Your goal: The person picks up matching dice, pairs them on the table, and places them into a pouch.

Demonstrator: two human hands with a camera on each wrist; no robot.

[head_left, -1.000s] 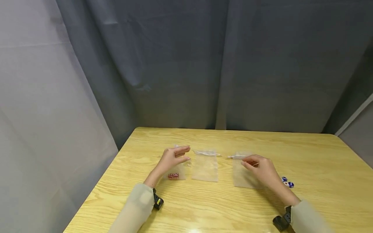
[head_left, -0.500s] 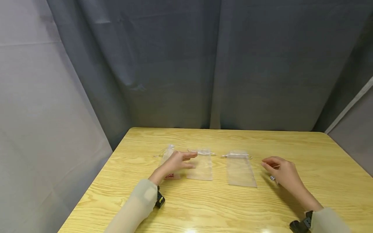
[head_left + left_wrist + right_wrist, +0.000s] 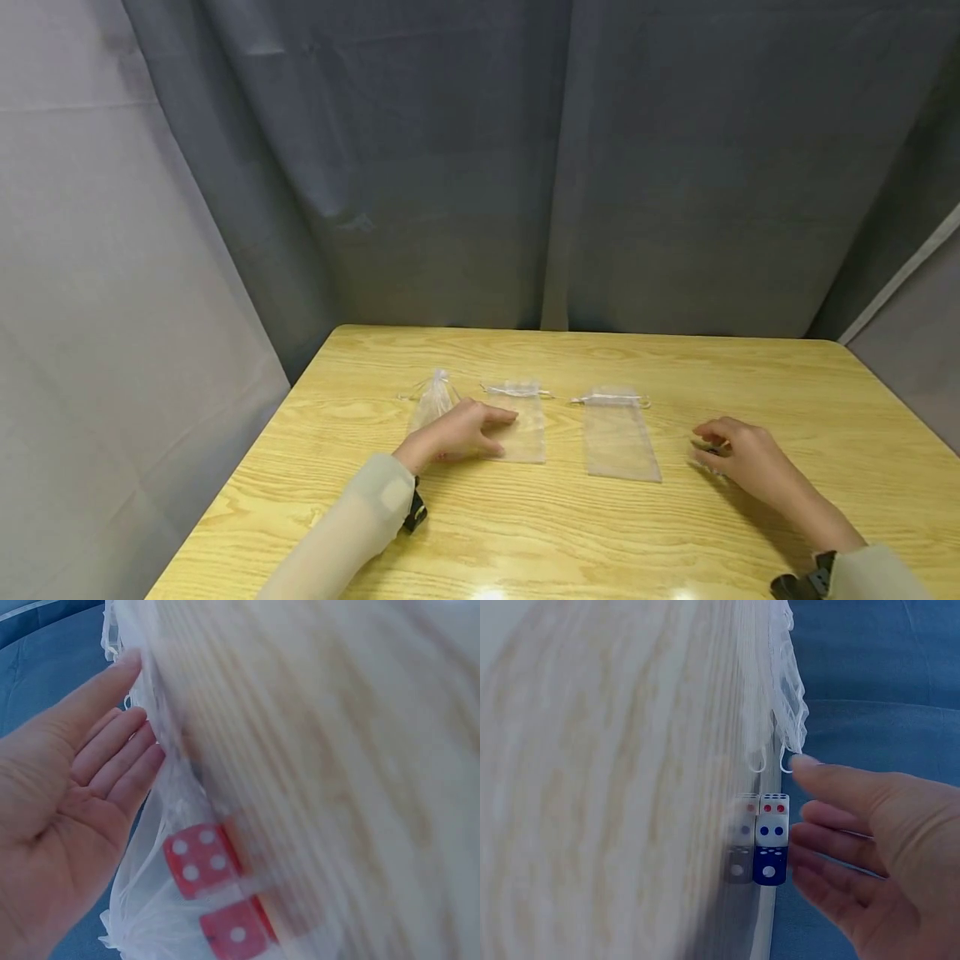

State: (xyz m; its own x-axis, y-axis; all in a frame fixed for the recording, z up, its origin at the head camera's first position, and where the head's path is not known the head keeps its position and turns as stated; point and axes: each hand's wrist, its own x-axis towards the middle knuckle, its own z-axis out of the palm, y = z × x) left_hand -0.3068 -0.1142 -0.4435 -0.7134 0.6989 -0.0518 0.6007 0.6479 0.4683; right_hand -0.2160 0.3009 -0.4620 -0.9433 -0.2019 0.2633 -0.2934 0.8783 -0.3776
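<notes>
My left hand [image 3: 461, 429] reaches over the middle sheer drawstring bag [image 3: 528, 429], its fingers extended and overlapping the bag's left half. Behind that hand is the left drawstring bag [image 3: 431, 404], gathered at its neck. Two red dice [image 3: 202, 861] with white pips show inside it in the left wrist view. My right hand [image 3: 750, 458] is low at the table's right side, thumb and fingers parted around a small group of dice. In the right wrist view, a blue die [image 3: 769, 866] sits against a white die [image 3: 772, 827], both close by the fingertips. The hand mostly hides them from the head view.
A third drawstring bag [image 3: 621, 442] lies flat between my hands, its cord across the top. All of this is on a wood-grain table [image 3: 525, 533]. A dark grey curtain [image 3: 450, 167] hangs behind the far edge, and a light one [image 3: 135, 333] at left.
My right hand has moved right, away from the right bag, and down to the dice. My left hand has shifted right from the left bag over the middle one.
</notes>
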